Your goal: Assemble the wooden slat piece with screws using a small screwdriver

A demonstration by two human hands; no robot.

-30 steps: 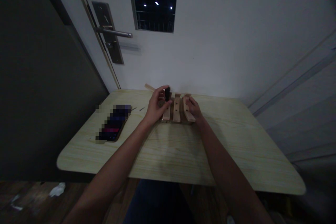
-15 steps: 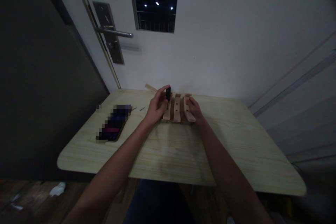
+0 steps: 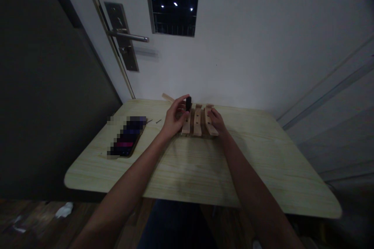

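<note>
My left hand (image 3: 175,120) is closed around a small upright screwdriver with a black handle (image 3: 188,103); its tip is hidden. It stands over the leftmost of three curved wooden pieces (image 3: 186,127), which have dark holes. Beside that one lies the middle wooden piece (image 3: 197,120). My right hand (image 3: 217,120) grips the right-hand wooden piece (image 3: 210,126) from its outer side, thumb on top. Beneath the pieces a low, brownish base shows only in part. Behind my left hand, a pale wooden strip (image 3: 167,97) sticks out.
On the light wood-grain table (image 3: 263,155), a phone (image 3: 127,138) with a blurred screen lies to the left. Next to it are thin metal screws (image 3: 158,121). A white door with a lever handle (image 3: 133,37) rises right behind the table.
Almost nothing differs. The black handle leans slightly more to the right, and the whole view has shifted a little. Both hands keep their places.
</note>
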